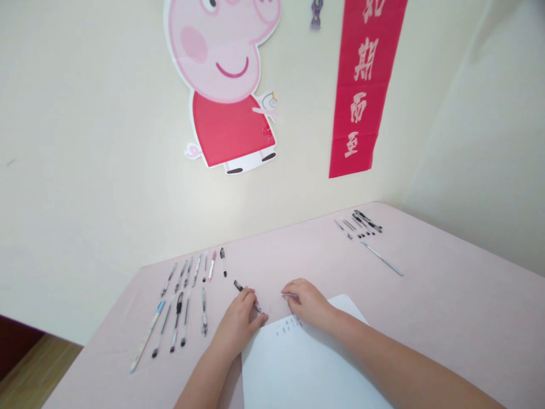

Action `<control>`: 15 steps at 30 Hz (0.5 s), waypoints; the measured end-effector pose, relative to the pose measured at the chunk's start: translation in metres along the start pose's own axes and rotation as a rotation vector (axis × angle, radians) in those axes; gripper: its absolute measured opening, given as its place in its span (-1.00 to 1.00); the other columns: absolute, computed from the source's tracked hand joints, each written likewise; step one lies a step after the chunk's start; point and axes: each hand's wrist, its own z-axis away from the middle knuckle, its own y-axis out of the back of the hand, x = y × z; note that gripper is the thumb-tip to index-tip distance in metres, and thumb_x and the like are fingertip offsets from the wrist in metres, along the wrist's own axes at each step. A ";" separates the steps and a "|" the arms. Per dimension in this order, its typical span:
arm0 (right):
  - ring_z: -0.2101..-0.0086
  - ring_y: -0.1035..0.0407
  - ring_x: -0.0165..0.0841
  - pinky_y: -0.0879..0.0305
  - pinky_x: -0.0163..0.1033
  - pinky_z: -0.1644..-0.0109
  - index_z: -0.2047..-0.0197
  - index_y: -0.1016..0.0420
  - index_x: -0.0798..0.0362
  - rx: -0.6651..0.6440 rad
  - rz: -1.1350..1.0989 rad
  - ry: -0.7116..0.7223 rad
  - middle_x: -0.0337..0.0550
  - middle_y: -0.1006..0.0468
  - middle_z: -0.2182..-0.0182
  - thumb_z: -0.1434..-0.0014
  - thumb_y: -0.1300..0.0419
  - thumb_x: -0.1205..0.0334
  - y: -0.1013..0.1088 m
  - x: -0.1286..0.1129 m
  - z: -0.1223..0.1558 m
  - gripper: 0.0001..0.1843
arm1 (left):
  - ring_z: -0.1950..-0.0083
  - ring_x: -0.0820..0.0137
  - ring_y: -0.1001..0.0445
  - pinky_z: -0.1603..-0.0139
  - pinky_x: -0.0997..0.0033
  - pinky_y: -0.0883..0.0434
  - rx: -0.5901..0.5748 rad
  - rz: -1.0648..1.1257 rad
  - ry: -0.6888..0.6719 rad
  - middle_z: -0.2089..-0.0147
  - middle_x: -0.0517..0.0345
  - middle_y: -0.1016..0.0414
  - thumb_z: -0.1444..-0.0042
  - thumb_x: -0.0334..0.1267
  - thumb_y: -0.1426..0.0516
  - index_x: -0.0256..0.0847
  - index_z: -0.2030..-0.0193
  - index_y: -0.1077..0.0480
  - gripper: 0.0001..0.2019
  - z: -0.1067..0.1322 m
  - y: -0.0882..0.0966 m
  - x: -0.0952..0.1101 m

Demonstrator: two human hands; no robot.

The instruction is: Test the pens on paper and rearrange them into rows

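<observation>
My left hand (240,315) is closed on a slim pen (238,285) with a black end; the pen slants under the fingers, and its other end shows by the thumb. At the top edge of a white sheet of paper (302,369) is my right hand (309,304). Its fingers are pinched around a small, thin, pale thing (290,295), mostly hidden, whose kind I cannot make out. Small dark marks in rows (289,325) run along the paper's top, partly under the right hand. Just beyond my left hand lies a black-capped pen (223,262).
Several pens (176,321) lie in two rows on the pink tabletop (264,255) at left, with a pink pen (212,266) among them. Another group of pens (364,221) and a light blue pen (383,259) lie at far right. A wall (106,142) borders the table's back.
</observation>
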 end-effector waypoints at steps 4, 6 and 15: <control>0.20 -0.36 -0.33 -0.20 -0.24 0.02 0.23 -0.54 0.11 0.017 -0.029 0.017 -0.08 -0.56 0.27 -0.04 -0.06 0.41 -0.001 0.006 0.000 -0.73 | -0.20 0.20 -0.21 -0.19 0.11 -0.19 -0.010 -0.034 0.027 -0.13 -0.05 -0.27 -0.01 -0.23 -0.07 -0.18 0.25 -0.28 -0.85 0.014 0.017 -0.017; 0.20 -0.36 -0.33 -0.20 -0.24 0.02 0.24 -0.54 0.11 0.019 -0.038 0.029 -0.09 -0.56 0.28 -0.03 -0.06 0.43 -0.002 0.008 -0.001 -0.73 | -0.22 0.19 -0.19 -0.21 0.10 -0.16 -0.010 -0.062 0.065 -0.17 -0.07 -0.23 0.00 -0.26 -0.05 -0.19 0.24 -0.27 -0.84 0.022 0.026 -0.027; 0.21 -0.36 -0.34 -0.20 -0.23 0.03 0.27 -0.53 0.09 0.025 -0.052 0.051 -0.10 -0.56 0.30 0.00 -0.06 0.45 -0.001 0.009 -0.001 -0.73 | -0.27 0.22 -0.12 -0.26 0.14 -0.08 -0.074 -0.052 0.101 -0.27 -0.05 -0.10 0.10 -0.39 -0.02 -0.20 0.05 -0.27 -0.61 0.035 0.046 -0.051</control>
